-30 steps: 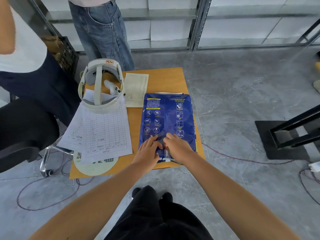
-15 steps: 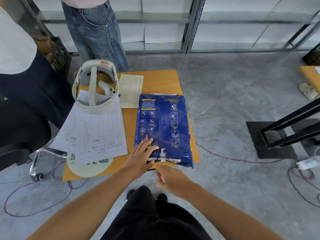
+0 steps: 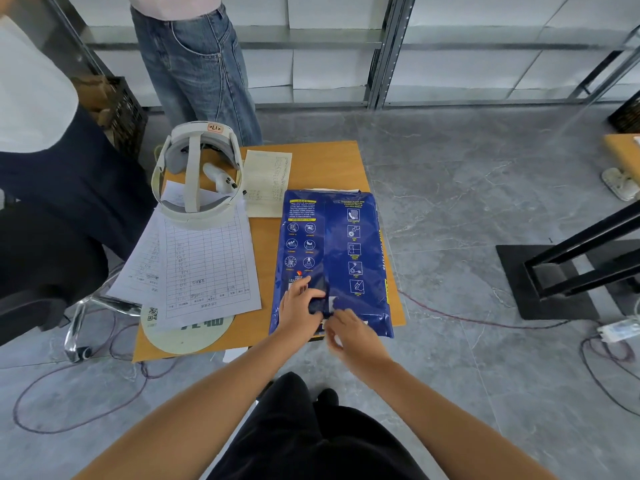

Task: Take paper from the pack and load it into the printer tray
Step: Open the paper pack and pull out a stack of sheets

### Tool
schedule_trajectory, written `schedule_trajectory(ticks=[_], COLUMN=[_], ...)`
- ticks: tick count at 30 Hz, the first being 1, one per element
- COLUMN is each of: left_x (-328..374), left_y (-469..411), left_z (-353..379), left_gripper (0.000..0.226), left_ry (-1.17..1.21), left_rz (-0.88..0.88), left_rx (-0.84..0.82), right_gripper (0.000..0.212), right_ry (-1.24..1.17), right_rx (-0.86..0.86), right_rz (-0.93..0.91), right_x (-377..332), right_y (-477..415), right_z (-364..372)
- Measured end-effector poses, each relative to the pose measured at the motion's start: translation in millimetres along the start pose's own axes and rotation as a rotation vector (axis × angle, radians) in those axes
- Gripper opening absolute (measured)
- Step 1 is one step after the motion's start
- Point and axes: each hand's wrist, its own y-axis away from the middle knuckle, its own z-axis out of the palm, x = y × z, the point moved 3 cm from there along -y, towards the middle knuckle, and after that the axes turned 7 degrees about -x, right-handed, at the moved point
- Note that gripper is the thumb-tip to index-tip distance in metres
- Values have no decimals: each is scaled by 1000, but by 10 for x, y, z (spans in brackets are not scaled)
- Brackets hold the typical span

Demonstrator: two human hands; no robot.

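A blue wrapped paper pack (image 3: 341, 249) lies flat on the right side of a small wooden table (image 3: 322, 162), with white sheets showing at its far end. My left hand (image 3: 298, 315) rests on the pack's near end, its fingers closed on a dark fold of the wrapper. My right hand (image 3: 354, 336), slightly blurred, is at the pack's near edge just right of the left hand, its fingertips pinching the wrapper by a white patch. No printer or tray is in view.
A white headset (image 3: 195, 174), printed forms (image 3: 204, 268) and a small note (image 3: 266, 181) fill the table's left side. Two people stand at the far left and behind the table. A black stand (image 3: 571, 268) and cables (image 3: 460, 318) lie on the grey floor at right.
My right hand pulled back off the pack toward me, then returned to its near edge. My left hand stayed on the pack and curled its fingers onto the wrapper.
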Motion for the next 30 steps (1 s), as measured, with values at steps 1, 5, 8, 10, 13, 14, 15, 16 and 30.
schedule_trajectory(ticks=[1, 5, 8, 10, 13, 14, 15, 16, 30], left_x=[39, 115, 230, 338, 540, 597, 641, 666, 513], left_y=[-14, -38, -25, -35, -74, -88, -96, -113, -118], left_z=[12, 16, -2, -11, -27, -18, -2, 25, 229], left_gripper=[33, 40, 54, 63, 74, 76, 78, 78, 86], left_ry=[18, 61, 36, 29, -40, -127, -229, -316, -770], left_rz=[-35, -70, 43, 130, 258, 314, 371, 422, 311], left_rx=[14, 40, 34, 11, -38, -57, -85, -119, -191], right_gripper=[13, 14, 37, 35, 24, 17, 11, 9, 35], right_ry=[22, 52, 20, -22, -133, -158, -189, -204, 154], right_rx=[-43, -107, -42, 27, 135, 147, 118, 92, 102], right_rz=[-38, -19, 19, 21, 124, 197, 272, 313, 602], right_x=[-46, 64, 63, 24, 26, 46, 71, 106, 665], right_y=[64, 217, 268, 277, 241, 208, 176, 146, 22], right_z=[25, 141, 180, 185, 17, -55, -102, -109, -451])
